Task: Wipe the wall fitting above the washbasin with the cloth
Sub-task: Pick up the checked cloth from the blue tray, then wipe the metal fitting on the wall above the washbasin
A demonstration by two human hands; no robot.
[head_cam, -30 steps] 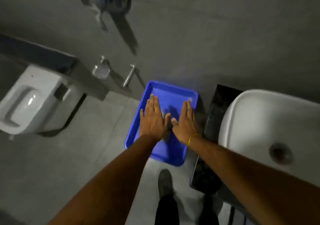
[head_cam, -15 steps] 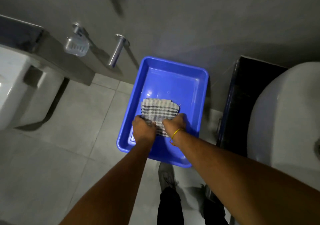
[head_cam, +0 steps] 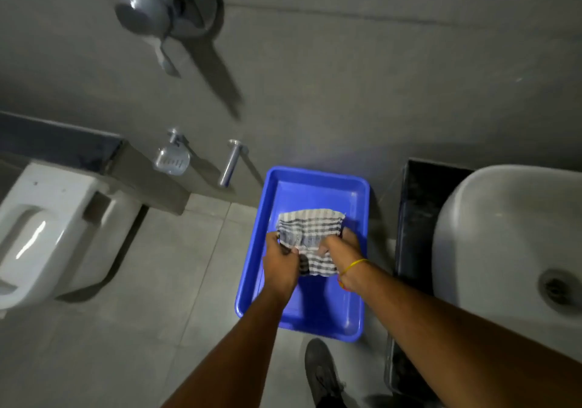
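A checked grey-and-white cloth (head_cam: pixel 310 228) hangs over a blue plastic tray (head_cam: pixel 315 193) on the floor by the wall. My left hand (head_cam: pixel 280 264) grips its left edge and my right hand (head_cam: pixel 341 247) grips its right side, so the cloth is stretched between them. A shiny chrome wall fitting (head_cam: pixel 157 1) with a lever sticks out of the grey wall at the upper left, well above both hands. The white washbasin (head_cam: pixel 504 237) is at the right.
A white wall-hung toilet (head_cam: pixel 47 228) is at the left. A soap holder (head_cam: pixel 171 160) and a chrome bar (head_cam: pixel 230 163) project from the wall above the tray. The basin rests on a black counter (head_cam: pixel 415 218). My shoe (head_cam: pixel 321 373) stands on the grey tiled floor.
A second ago both hands lay flat in the tray. They have since taken hold of the cloth and raised it. The view has tilted up, bringing the chrome fitting back in.
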